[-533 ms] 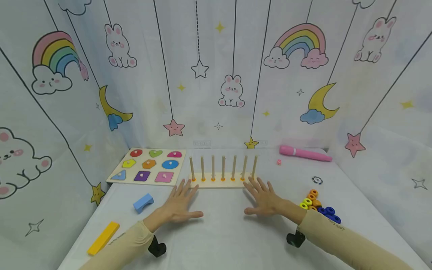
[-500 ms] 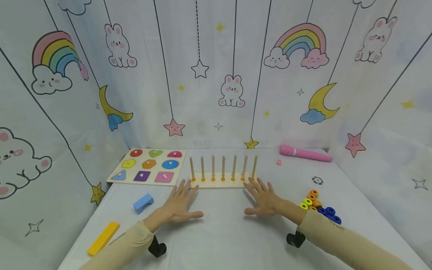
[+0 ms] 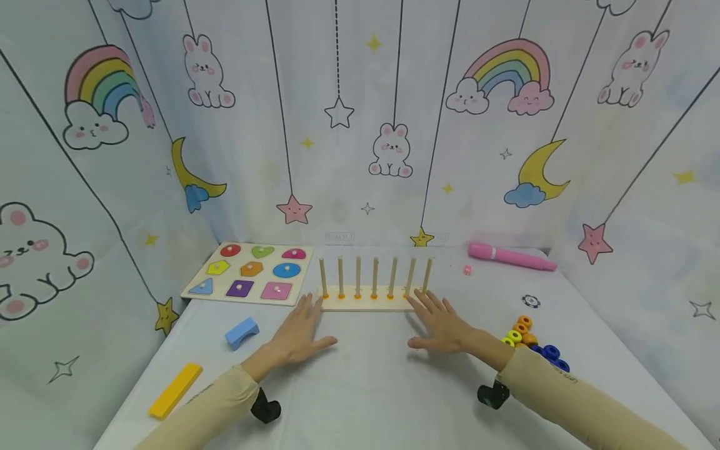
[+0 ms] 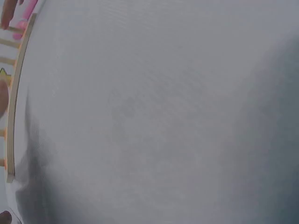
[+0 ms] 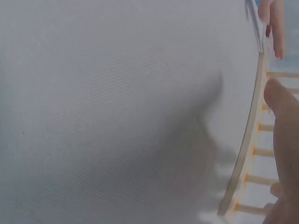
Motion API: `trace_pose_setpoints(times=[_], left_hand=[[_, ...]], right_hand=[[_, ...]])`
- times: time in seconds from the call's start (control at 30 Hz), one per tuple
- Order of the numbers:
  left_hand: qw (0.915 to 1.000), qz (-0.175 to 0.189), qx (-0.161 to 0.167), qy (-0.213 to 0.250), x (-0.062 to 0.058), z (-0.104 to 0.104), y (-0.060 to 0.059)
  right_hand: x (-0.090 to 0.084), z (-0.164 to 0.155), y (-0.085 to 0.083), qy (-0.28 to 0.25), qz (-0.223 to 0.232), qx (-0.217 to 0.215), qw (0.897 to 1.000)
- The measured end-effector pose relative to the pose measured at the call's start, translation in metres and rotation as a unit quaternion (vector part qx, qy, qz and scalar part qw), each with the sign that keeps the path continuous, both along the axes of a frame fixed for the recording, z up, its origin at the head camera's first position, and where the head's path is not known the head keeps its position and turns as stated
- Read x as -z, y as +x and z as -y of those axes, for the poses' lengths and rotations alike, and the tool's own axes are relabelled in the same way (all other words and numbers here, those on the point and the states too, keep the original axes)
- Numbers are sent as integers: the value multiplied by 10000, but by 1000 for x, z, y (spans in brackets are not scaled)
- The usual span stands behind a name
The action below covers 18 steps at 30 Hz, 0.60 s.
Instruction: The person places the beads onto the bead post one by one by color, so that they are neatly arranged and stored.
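Note:
In the head view my left hand [image 3: 297,334] is held above the white table, fingers extended and thumb out to the side. Its fingertips are near the left end of a wooden peg board [image 3: 365,305]. That board carries a row of several upright pegs, with orange at their bases. My right hand [image 3: 441,328] has its fingers spread by the board's right end and overlaps that end in this view. Neither hand holds anything. The right wrist view shows the right thumb [image 5: 285,126] in front of the board [image 5: 247,144], and the left hand [image 5: 276,23] farther off.
Left lie a shape puzzle board [image 3: 257,294], a blue arched block [image 3: 242,333] and a yellow bar [image 3: 175,390]. To the right are orange and yellow rings [image 3: 521,328], blue rings [image 3: 551,353], a poker chip [image 3: 531,301], a small pink piece [image 3: 467,270] and a pink marker-shaped object [image 3: 510,256].
The head view has shifted slightly, so the scene sits a little farther right. My left hand's fingers appear closer together. The objects stay where they were.

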State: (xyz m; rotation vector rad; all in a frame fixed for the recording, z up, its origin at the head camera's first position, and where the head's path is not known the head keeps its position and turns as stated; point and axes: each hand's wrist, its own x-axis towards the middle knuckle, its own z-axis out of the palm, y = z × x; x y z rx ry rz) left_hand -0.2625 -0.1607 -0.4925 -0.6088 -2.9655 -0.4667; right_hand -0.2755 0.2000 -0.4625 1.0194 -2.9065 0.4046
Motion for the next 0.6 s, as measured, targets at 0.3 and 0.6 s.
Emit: trace_pose_setpoints(times=[0.3,0.6], left_hand=[[9881,-316,-745,1306,8,-5,-30],[9903,-642,-676,1031,15,-11,-41]], right_hand=[[15,-14,-13,-1791,35,732,9811],[17,-62,-22,-2012,-74,1127,9730]])
